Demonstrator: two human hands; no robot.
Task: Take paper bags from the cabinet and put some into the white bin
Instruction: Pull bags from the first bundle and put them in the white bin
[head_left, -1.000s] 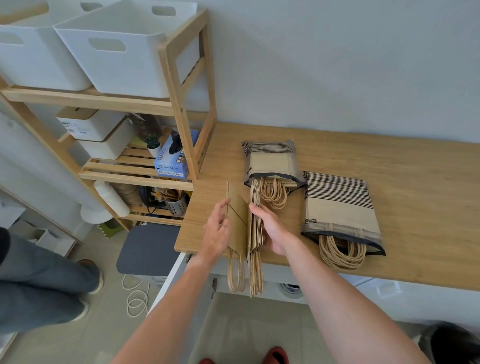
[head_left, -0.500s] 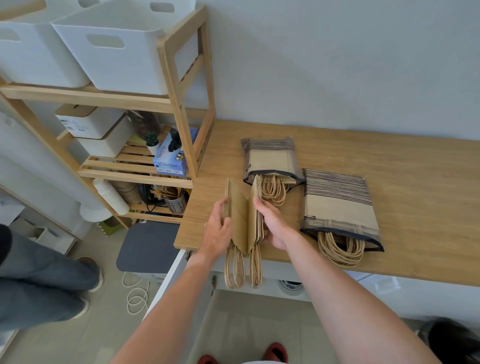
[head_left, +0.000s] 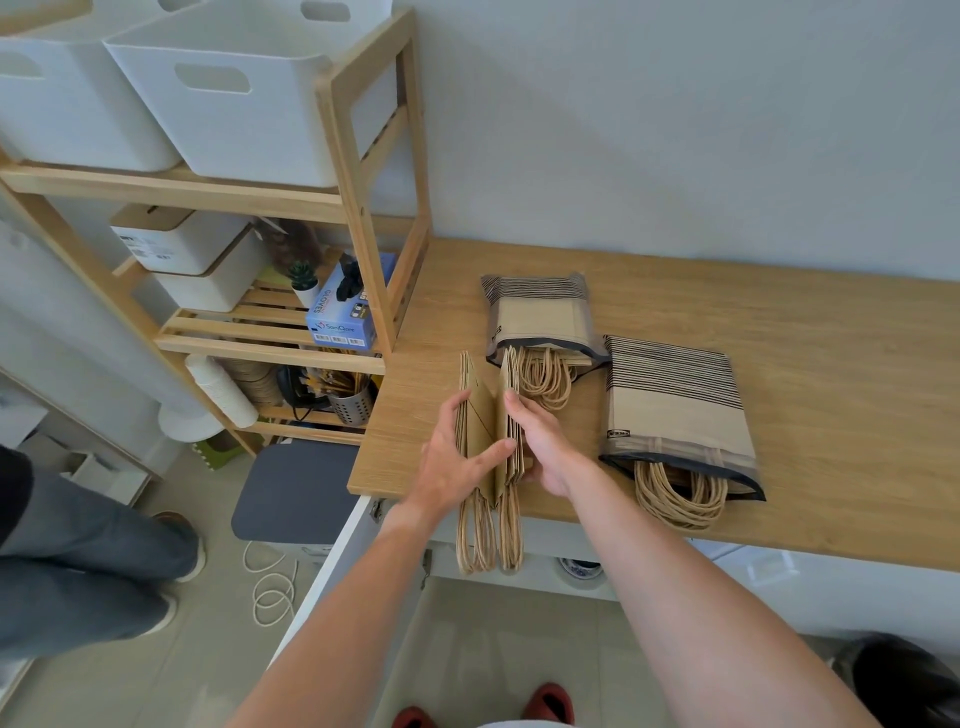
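— Head view: how was the stack of flat brown paper bags (head_left: 491, 431) held?

— Pinched between the left hand (head_left: 451, 467) and right hand (head_left: 540, 447), long axis pointing away, twine handles hanging nearest.

— And the white plastic bins (head_left: 239, 104)?

— Two were counted, up and left, nearer the left hand; two striped pouches (head_left: 675, 415) lay right.

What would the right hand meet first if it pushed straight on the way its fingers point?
Probably the twisted paper handles spilling from the smaller striped pouch, just beyond the right hand; depth is unclear from overhead.
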